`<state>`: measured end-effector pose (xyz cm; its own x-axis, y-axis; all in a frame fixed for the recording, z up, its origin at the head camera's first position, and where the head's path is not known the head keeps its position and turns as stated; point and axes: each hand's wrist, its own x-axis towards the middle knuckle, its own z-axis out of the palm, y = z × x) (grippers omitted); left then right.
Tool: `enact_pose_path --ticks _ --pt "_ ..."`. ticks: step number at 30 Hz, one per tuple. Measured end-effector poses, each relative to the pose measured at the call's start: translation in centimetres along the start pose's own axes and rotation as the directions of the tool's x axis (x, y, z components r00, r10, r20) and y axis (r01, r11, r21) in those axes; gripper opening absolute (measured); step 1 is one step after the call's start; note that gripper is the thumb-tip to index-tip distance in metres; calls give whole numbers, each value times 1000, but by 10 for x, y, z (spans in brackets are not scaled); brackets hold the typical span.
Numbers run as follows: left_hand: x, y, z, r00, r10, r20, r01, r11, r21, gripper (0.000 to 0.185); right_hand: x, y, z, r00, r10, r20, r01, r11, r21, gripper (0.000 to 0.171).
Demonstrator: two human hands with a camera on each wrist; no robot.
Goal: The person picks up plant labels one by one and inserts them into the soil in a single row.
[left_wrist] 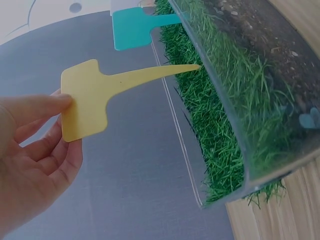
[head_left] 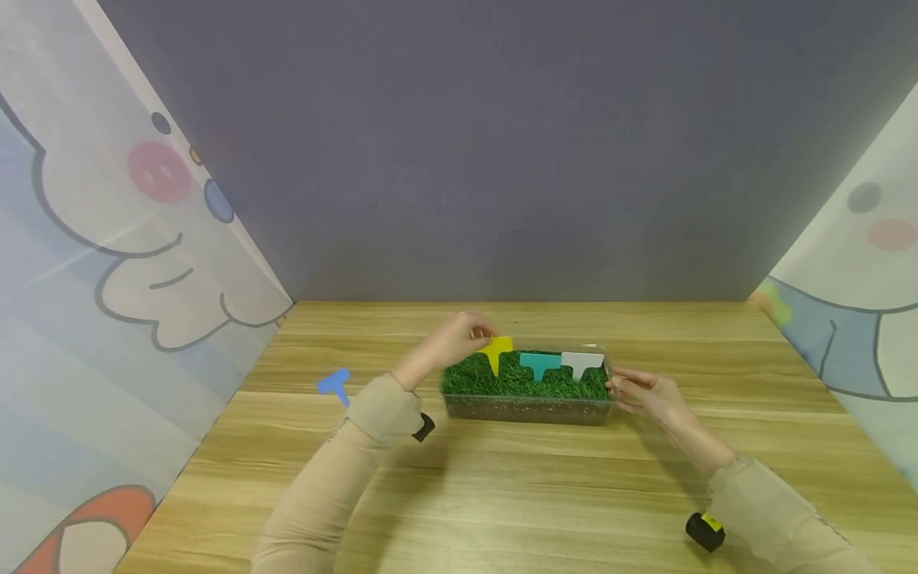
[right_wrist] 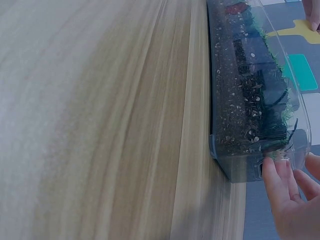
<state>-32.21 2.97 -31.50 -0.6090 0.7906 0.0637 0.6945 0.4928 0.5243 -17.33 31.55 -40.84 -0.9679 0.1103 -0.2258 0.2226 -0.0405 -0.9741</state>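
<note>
Your head view looks forward, down over tabletop [head_left: 545, 494]; your 2 wrist views, close in, share clear planter [head_left: 527, 410], yellow marker [left_wrist: 89, 102].

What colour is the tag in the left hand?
Yellow; the tag shows best in the left wrist view.

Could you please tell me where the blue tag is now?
In the head view, the blue tag lies on the table, left of the planter, beside the cuff of the left sleeve.
</note>
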Motion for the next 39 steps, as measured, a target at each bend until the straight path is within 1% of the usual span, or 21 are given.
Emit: enact_pose_path --ticks 2,7,9,12,15,19,22,23,24,26,29,31,33,36,38,39 --pt "1 0 2 1000 4 -3 -4 1000 3 18 3 5 -3 1000 -13 16 13 1000 15 57" --pt "3 0 5 1000 22 -10 -22 1000 20 18 16 23 -12 1000 6 2 -6 999 40 76" --pt "4 0 6 1000 30 -9 -29 999 26 18 20 30 -16 1000 12 -3 -12 998 64 77" --pt "6 1 7 1000 30 -4 -30 999 42 18 18 27 -15 1000 -1 11 1 999 49 73" --pt "7 1 8 1000 27 4 -27 998 57 18 8 10 -5 1000 12 -10 -13 1000 -13 64" --pt "7 2 11 1000 17 10 -18 998 55 18 5 7 -3 999 27 -19 -28 999 -22 57" --pt "8 1 13 1000 11 14 -12 999 46 18 6 8 -3 1000 22 -15 -22 1000 -11 57" --pt "8 0 14 1000 11 15 -12 999 42 18 3 4 -1 1000 18 -22 -19 1000 -21 59" --pt "8 0 15 1000 11 16 -12 999 39 17 0 0 2 1000 15 -24 -16 999 -31 57" --pt "8 -1 16 1000 9 20 -9 999 33 18 -1 -2 3 1000 7 -21 -7 1000 -24 57" --pt "8 -1 18 1000 4 24 -4 1000 28 18 0 0 1 1000 -1 -3 1 1000 13 56" --pt "8 -1 19 1000 3 25 -3 1000 31 18 2 4 -2 1000 -4 6 4 999 38 52" --pt "9 -1 20 1000 -1 26 -1 999 40 18 3 6 -4 1000 -13 14 12 999 34 54" --pt "9 0 22 1000 -4 28 3 999 48 17 4 8 -5 1000 -14 -4 14 1000 19 57" --pt "9 0 23 999 -9 31 8 999 51 17 4 8 -5 1000 -18 -8 18 1000 -9 63" --pt "9 0 23 999 -10 31 9 999 52 17 5 10 -6 1000 -8 -18 8 1000 -1 62"
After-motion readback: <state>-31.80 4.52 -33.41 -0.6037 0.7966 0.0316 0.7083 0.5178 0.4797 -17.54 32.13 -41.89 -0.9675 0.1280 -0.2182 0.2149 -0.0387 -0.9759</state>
